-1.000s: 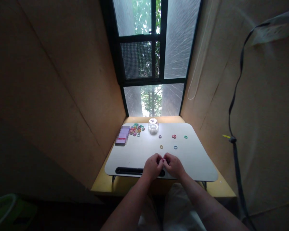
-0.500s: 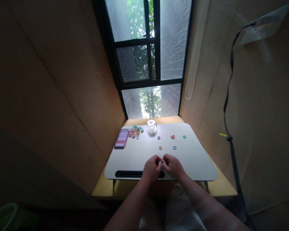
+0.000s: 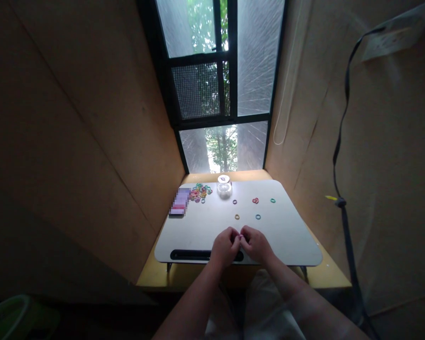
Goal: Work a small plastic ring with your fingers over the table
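My left hand point(image 3: 226, 246) and my right hand point(image 3: 255, 244) meet above the front of a white lap table point(image 3: 184, 231), fingertips pinched together. Between them shows a bit of a small pink hair tie point(image 3: 240, 235), mostly hidden by the fingers. Beyond my hands lie a yellow hair tie point(image 3: 237, 216) and a blue hair tie point(image 3: 258, 217). Farther back are a dark purple hair tie point(image 3: 234, 201), a little cluster of red hair ties point(image 3: 255, 200) and a green hair tie point(image 3: 273, 200).
A pile of mixed coloured hair ties point(image 3: 200, 192) lies at the back left, beside a phone point(image 3: 179, 203) with a blurred screen. A clear round container point(image 3: 224, 189) stands at the back. A black slot point(image 3: 191, 255) runs along the front edge. A cord point(image 3: 346, 94) hangs at right.
The view has shifted slightly. My hands stay together over the table with the pink hair tie between the fingertips; the other hair ties have not moved.
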### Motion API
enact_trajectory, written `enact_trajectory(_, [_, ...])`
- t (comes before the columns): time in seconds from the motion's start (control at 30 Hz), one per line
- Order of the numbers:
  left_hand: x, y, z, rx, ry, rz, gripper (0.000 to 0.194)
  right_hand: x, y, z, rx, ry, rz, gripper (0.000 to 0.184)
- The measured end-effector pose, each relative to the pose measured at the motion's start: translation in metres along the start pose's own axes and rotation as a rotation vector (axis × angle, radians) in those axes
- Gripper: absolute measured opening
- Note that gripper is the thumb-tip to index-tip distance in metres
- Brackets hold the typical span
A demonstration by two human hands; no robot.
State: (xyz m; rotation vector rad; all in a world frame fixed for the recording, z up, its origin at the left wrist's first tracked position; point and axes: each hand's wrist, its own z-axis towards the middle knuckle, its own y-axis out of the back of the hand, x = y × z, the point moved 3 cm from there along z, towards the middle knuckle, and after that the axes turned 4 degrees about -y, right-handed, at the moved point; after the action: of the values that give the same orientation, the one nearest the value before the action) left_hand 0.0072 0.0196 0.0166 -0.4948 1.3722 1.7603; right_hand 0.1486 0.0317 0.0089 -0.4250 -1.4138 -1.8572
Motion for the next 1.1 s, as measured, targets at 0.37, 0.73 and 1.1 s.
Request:
enact_trajectory(0.37, [0.0041,0.0001,0.0004,0.003,-0.013,-0.009,0.012,0.0012,-0.0013,0.0011,0.015,0.001,-0.02,0.013])
enact_trajectory(0.73, [0.0024,0.0015,0.0012,0.007,-0.002,-0.019,0.013,0.0009,-0.0005,0.0021,0.019,-0.012,0.001,0.012])
enact_trajectory(1.1, [0.0008,0.0008,0.0015,-0.001,0.001,-0.005,0.012,0.0005,-0.0008,0.0013,0.016,-0.007,0.003,0.011])
